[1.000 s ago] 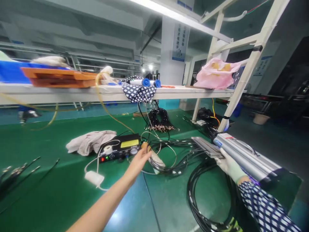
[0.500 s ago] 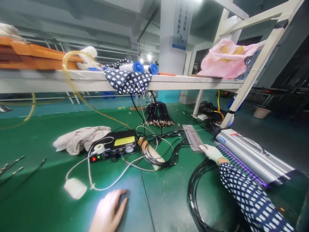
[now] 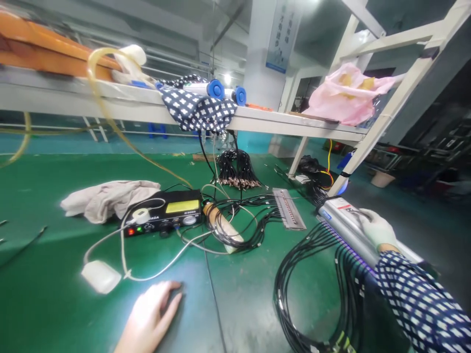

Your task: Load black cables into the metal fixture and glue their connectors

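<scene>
My left hand (image 3: 149, 316), bare, rests on the green tabletop with its thumb apart from the fingers and nothing in it. On the right, my right hand (image 3: 377, 229) wears a white glove and closes around the handle of a long silver UV lamp (image 3: 348, 225). Purple light shows along the lamp's lower front edge. Thin black cables (image 3: 285, 274) run out from under that edge and curve in a loop toward me. Left of the lamp lies a flat metal cable holder (image 3: 289, 208), with a row of black cable ends in it.
A black control box (image 3: 165, 215) with a yellow label stands left of centre, beside a crumpled grey cloth (image 3: 110, 198). In front of it lies a white plug-like block (image 3: 101, 277). Another cable bundle (image 3: 237, 169) sits at the back. A white shelf (image 3: 265, 122) crosses above the table.
My right hand has moved right, from the metal cable holder to the lamp's handle. More of the looped cables in front of the lamp now shows. The view has shifted slightly; my left hand stays on the table.
</scene>
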Available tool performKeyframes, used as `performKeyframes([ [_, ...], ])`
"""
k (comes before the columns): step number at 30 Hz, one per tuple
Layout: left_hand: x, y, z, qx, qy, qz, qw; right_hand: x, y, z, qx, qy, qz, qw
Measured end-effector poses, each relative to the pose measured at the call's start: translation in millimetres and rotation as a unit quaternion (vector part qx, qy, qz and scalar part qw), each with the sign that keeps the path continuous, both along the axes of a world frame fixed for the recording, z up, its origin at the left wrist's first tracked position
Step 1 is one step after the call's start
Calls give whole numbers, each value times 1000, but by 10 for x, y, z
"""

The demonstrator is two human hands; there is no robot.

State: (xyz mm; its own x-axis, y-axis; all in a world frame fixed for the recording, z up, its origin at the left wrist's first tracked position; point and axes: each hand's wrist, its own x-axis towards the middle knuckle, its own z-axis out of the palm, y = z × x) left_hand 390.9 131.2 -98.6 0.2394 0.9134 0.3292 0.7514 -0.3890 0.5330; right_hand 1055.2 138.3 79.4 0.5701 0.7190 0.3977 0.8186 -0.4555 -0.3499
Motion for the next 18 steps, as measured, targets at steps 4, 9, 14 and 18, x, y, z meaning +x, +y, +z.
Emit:
performKeyframes([
  [4, 10, -15, 25, 24, 9, -4, 1000, -179, 273, 50, 8, 32, 13, 999],
  [9, 1, -23, 35, 74, 5, -10, 997, -480, 860, 22, 18, 66, 53, 996],
  [14, 21, -51, 102, 72, 8, -7, 997, -813, 1500, -95, 17, 68, 65, 995],
  [18, 29, -71, 139, 67, 16, 1, 998, -996, 1951, -136, 16, 65, 58, 996],
])
